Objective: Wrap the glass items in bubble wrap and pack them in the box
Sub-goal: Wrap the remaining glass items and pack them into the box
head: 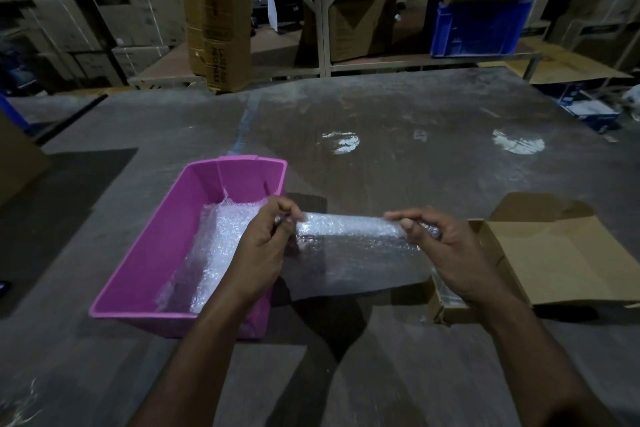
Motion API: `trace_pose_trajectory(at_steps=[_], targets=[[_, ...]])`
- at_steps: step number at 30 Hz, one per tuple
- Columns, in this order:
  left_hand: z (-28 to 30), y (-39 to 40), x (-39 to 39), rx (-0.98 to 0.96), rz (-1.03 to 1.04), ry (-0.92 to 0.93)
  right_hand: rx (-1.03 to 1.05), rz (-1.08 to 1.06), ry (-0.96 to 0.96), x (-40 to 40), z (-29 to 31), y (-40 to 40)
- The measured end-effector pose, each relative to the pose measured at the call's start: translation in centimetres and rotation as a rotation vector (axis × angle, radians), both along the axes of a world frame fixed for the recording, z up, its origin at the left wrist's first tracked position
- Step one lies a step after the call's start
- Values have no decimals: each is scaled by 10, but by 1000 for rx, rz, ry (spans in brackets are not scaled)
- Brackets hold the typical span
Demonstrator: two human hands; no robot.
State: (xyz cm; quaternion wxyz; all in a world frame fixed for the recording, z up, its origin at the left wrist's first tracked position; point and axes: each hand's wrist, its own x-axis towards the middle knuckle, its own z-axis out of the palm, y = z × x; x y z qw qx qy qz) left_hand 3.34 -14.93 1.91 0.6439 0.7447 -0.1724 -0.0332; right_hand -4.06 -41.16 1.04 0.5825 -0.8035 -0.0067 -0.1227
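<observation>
A roll of bubble wrap (349, 226) is held level above the table, with a loose sheet of it hanging down toward me. My left hand (263, 246) grips its left end and my right hand (450, 253) grips its right end. Whatever is inside the roll is hidden by the wrap. To the left stands a pink plastic bin (152, 253) with more bubble wrap (221, 246) lying in it. At the right an open cardboard box (554, 260) lies with its flaps spread.
The grey table top (398, 156) is dusty and shows bright light reflections. Metal shelving (322, 10) with cardboard boxes and a blue crate (478, 28) stands behind the table. A tall brown carton (218, 10) leans at the far edge.
</observation>
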Motion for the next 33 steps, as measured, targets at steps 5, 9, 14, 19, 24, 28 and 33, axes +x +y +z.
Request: trace_pose_trajectory(at_steps=[5,9,14,19,24,28,33], targets=[[0,4,0,32,-78,74,-15,19,37,0,-2,-3],[-2,3,-3,36,-163,90,-31,-24,19,2,-5,-5],[-1,2,0,59,-48,24,-83,-24,-32,5,-8,-6],[-1,2,2,66,-6,-74,-83,-50,-43,6,-8,-6],[3,2,-1,-13,-16,-13,8,-22,-27,3,-5,-5],[3,1,-3,-17,11,12,134,-16,-25,3,-4,-3],[5,-2,-4,-6,18,-21,122,-7,-33,2,-3,0]])
